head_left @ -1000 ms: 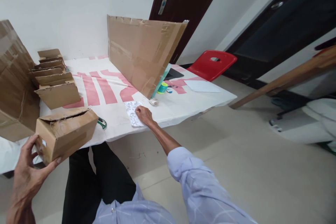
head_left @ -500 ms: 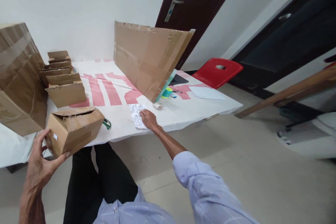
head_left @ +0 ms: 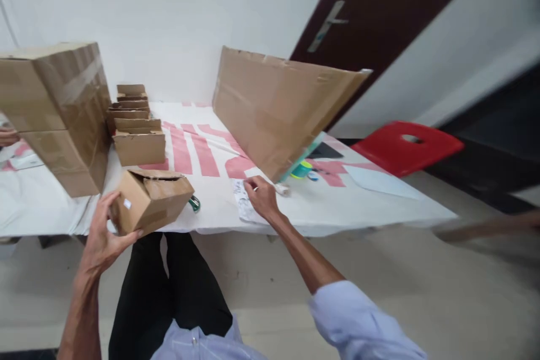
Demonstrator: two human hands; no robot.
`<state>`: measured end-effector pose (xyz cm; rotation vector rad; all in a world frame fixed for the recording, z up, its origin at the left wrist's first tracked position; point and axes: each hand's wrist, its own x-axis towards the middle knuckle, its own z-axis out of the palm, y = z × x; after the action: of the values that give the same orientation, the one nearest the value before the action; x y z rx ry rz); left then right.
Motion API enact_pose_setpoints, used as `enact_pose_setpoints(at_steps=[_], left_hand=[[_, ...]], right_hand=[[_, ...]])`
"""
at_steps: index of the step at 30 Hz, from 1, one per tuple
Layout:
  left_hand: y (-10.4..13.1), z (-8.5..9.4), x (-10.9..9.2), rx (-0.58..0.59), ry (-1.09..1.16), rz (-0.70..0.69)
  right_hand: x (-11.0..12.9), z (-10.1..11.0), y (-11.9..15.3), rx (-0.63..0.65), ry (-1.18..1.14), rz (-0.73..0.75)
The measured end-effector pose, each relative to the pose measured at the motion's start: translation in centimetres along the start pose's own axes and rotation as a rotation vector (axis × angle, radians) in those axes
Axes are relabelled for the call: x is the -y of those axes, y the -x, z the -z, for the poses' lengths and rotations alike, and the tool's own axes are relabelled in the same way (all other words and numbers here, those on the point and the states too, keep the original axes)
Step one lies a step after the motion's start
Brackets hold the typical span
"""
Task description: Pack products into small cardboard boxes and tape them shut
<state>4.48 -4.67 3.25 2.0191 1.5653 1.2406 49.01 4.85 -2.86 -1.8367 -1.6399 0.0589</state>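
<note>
My left hand grips one end of a small brown cardboard box, thumb below and fingers on the near side. The box is tilted at the table's front edge, with a gap along its top flap and a small white label on its end. My right hand is closed in a pinch over a white sheet with printed marks. What the fingertips hold is too small to make out. Between the hands, partly behind the box, lies a green box cutter.
Large stacked cartons stand at left, beside several open small boxes. A cardboard panel leans upright at the back. Near it are a green tape roll and a red chair. Another person's hand shows at far left.
The view has swung to the left, so everything sits farther right in it. My right hand has lifted slightly and pinches over the sheet. The left hand still holds the box.
</note>
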Motion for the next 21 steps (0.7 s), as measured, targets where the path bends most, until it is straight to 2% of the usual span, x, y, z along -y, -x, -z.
enact_pose_setpoints(at_steps=[2,5,8,10,12,14,17,21], left_hand=[[0.2,0.0,-0.4,0.011,0.004,-0.018],[0.5,-0.2,-1.0,0.019,0.004,-0.023],[0.6,-0.5,-1.4,0.013,-0.008,-0.029],[0.7,-0.8,-1.6,-0.004,-0.014,-0.043],[0.7,-1.1,-1.8,-0.026,-0.022,-0.056],[0.7,-1.5,-2.2,-0.038,-0.027,-0.057],[0.7,-1.9,-2.8,-0.033,-0.033,-0.034],[0.7,-2.2,-3.4,-0.042,-0.036,-0.014]], right_hand=[[4.3,1.1,0.0,-0.075,-0.145,0.165],[12.3,3.7,1.1,-0.170,-0.373,0.531],[20.0,5.9,2.8,-0.125,-0.379,0.848],[23.7,6.2,3.6,-0.042,-0.266,1.026],[26.0,5.6,3.9,0.033,-0.106,1.142],[27.0,4.5,3.8,0.091,0.047,1.208],[27.4,3.2,3.5,0.155,0.203,1.249],[27.3,2.7,3.4,0.167,0.286,1.257]])
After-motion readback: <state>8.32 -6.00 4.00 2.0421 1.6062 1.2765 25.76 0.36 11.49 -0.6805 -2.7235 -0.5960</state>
